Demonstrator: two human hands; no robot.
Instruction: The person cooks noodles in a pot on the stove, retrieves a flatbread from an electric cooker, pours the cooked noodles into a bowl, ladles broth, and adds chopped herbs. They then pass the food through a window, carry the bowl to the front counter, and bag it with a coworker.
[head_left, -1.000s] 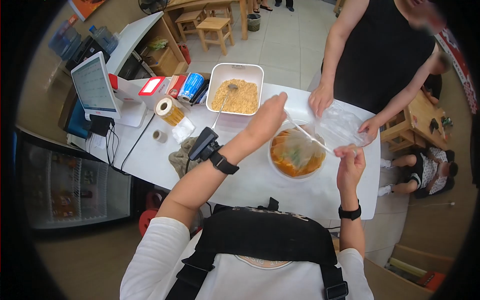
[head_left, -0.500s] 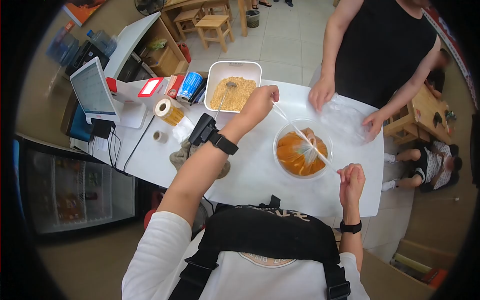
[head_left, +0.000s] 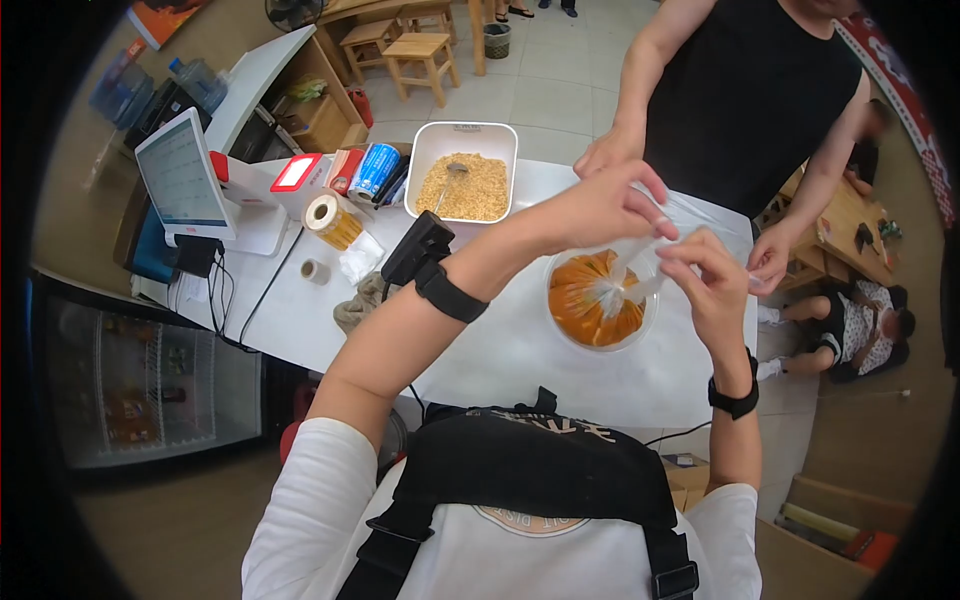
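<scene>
A round clear bowl [head_left: 650,325] stands on the white table, with a plastic bag [head_left: 590,300] of orange-brown food in it. The bag's neck is gathered and twisted at the middle. Above the bowl's upper right side, my left hand [head_left: 615,208] pinches one end of the bag's top. My right hand [head_left: 708,275] is close beside it, thumb and forefinger together on the other end. Both hands nearly touch.
Across the table [head_left: 500,375] a person in black [head_left: 750,100] holds a clear plastic bag. A white tub [head_left: 465,170] of yellow crumbs with a spoon stands at the back. Left are a tape roll [head_left: 335,222], a blue can [head_left: 375,170] and a monitor [head_left: 182,178].
My hands, earlier pulling the bag's ends wide apart, have come together above the bowl. The bag's neck has become tightly gathered. The other person's hands have moved apart.
</scene>
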